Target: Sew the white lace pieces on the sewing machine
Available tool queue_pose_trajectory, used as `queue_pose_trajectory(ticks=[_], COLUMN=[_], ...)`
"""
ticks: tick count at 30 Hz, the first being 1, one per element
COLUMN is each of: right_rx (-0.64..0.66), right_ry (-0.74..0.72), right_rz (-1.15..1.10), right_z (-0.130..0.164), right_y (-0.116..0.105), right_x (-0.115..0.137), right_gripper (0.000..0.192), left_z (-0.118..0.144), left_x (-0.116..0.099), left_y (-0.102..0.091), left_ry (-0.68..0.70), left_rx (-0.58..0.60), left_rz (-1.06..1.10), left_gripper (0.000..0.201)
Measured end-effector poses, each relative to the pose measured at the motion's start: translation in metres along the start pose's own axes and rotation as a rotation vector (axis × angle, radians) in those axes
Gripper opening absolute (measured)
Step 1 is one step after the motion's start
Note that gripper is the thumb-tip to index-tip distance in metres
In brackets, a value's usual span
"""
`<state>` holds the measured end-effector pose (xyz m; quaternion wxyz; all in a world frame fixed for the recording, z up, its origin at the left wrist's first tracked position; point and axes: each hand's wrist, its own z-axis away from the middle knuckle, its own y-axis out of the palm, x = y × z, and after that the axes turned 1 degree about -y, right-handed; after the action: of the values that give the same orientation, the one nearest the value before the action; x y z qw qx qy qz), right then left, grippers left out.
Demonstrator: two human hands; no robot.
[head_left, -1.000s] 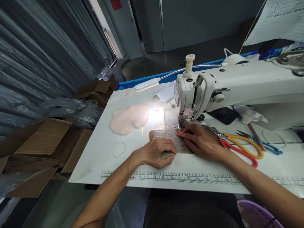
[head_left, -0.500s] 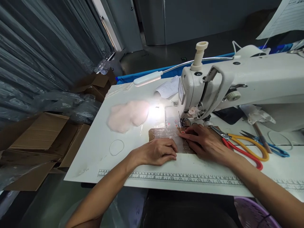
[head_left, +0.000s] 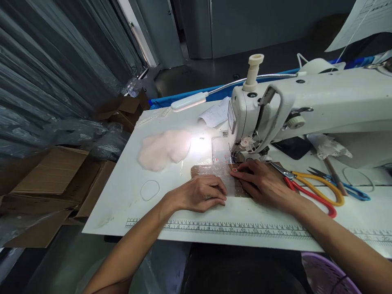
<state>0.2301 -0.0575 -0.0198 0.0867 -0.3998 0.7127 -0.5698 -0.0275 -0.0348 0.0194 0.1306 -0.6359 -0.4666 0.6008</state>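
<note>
Thin see-through sheeting [head_left: 225, 173], with small red marks, lies over a brown flat piece [head_left: 242, 190] at the foot of a white sewing machine [head_left: 245, 110]. My left hand [head_left: 203, 193] rests on the left part of the layers, its fingers bent and slightly apart, pressing down. On the right part lies my right hand [head_left: 260, 179], fingers stretched flat, fingertips just in front of the needle area. A small pinkish fabric flower [head_left: 246, 142] sits by the presser foot. My palms hide part of the layers.
Red-and-yellow-handled scissors [head_left: 312, 188] lie right of my right hand, with blue-handled scissors [head_left: 357, 193] behind. Pale pink fabric [head_left: 163, 149] and an elastic loop [head_left: 150, 190] are on the left. A printed ruler [head_left: 220, 228] runs along the front edge. Cardboard boxes [head_left: 49, 171] stand left.
The whole view has shifted slightly, so the machine appears a little further left. Both hands keep nearly the same place on the layers.
</note>
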Motion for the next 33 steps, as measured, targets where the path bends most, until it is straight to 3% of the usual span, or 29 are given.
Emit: queue_pose_trajectory(ticks=[8, 16, 33], right_rx=[-0.002, 0.017, 0.045], right_ry=[0.000, 0.012, 0.028], right_rz=[-0.036, -0.013, 0.023], right_z=[-0.001, 0.000, 0.001], right_y=[-0.001, -0.001, 0.000], right_x=[0.001, 0.002, 0.002], right_gripper=[0.036, 0.039, 0.044], left_z=[-0.002, -0.002, -0.005], left_x=[-0.007, 0.001, -0.001], left_y=[0.000, 0.014, 0.022], left_ry=[-0.006, 0.099, 0.165], left_rx=[0.006, -0.098, -0.141], left_rz=[0.001, -0.176, -0.262], left_gripper=[0.015, 0.011, 0.012])
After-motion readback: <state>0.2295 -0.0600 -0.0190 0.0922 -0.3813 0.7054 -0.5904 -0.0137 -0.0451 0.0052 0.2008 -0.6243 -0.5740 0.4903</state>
